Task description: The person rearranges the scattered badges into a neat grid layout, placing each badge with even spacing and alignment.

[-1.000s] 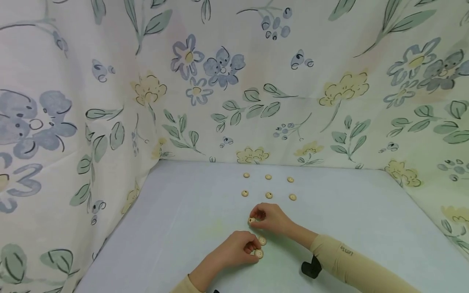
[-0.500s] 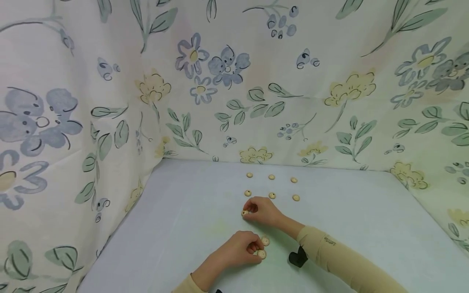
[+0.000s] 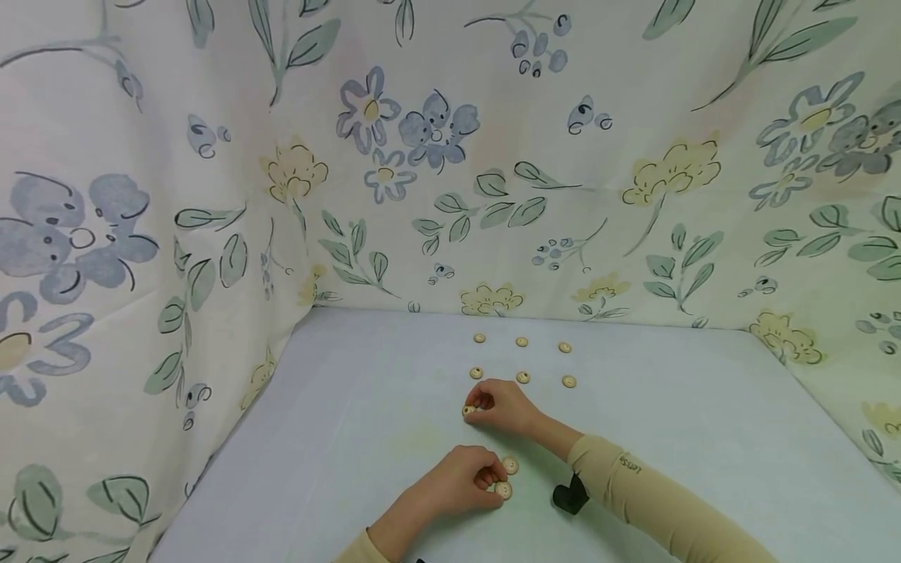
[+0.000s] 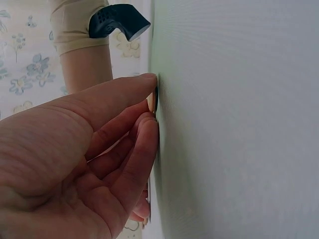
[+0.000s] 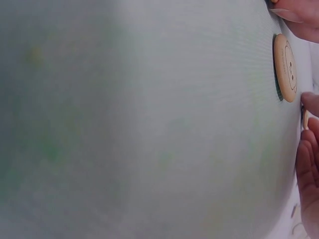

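Note:
Near the table's front, my left hand (image 3: 461, 481) pinches a round wooden disc (image 3: 503, 490) between thumb and fingers, down at the tabletop. That disc shows edge-on as a thin sliver (image 4: 151, 101) in the left wrist view. Farther forward, my right hand (image 3: 504, 407) holds another wooden disc (image 3: 468, 410) by its edge, with a dark spot on its face. Between the hands a third disc (image 3: 510, 465) lies flat. In the right wrist view, a wooden disc (image 5: 286, 68) has a printed face, and only part of the right hand (image 5: 300, 16) shows.
Beyond the right hand lie several similar discs in two rows, including a near-row disc (image 3: 523, 377) and a far-row disc (image 3: 522, 342). Floral cloth (image 3: 450, 188) hangs round the back and sides of the white table (image 3: 352, 407). A black wrist mount (image 3: 571, 495) sits under the right forearm.
My right hand has moved left and slightly forward with its disc, then stayed nearly still over the last half second. The left hand stays on its disc. The head view has shifted slightly.

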Tool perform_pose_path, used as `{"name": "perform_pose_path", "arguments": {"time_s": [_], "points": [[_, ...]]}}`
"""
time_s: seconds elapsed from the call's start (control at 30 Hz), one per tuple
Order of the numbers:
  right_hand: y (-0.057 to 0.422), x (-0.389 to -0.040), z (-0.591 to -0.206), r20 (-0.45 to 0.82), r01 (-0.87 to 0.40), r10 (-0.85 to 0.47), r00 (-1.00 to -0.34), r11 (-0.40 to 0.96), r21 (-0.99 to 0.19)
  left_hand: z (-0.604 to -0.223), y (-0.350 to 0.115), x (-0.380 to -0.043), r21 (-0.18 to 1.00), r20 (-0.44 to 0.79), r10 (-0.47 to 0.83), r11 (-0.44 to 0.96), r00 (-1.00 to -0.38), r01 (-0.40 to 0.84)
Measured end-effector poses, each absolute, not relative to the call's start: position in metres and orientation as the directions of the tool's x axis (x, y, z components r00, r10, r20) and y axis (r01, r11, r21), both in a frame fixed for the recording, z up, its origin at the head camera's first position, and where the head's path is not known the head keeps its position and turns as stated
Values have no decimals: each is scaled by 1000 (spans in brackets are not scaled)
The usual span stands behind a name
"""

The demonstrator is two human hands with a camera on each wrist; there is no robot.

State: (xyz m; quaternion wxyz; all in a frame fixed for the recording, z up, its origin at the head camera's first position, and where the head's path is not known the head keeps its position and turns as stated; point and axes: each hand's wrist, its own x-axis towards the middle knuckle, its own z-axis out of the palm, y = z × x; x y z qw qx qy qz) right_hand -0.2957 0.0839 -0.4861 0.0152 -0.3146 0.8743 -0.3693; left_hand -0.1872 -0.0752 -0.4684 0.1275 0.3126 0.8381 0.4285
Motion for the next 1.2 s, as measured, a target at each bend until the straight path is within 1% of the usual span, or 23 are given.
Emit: {"name": "perform_pose_path", "arguments": {"time_s": [0.33, 0.67, 0.93, 1.2], "points": [[88, -292, -488, 225, -553, -564, -794, 519, -652, -471, -74, -187, 791, 64, 631, 440, -773, 425], [107, -283, -491, 204, -494, -511, -835, 530, -689, -471, -73, -186, 778, 91, 617, 446, -782, 442], [126, -267, -490, 177, -426, -464, -868, 512, -746, -473, -73, -186, 797, 91, 615, 426, -783, 428], [140, -248, -489, 181, -412, -446, -877, 502, -761, -471, -73, -186, 787, 106, 619, 426, -778, 446]]}}
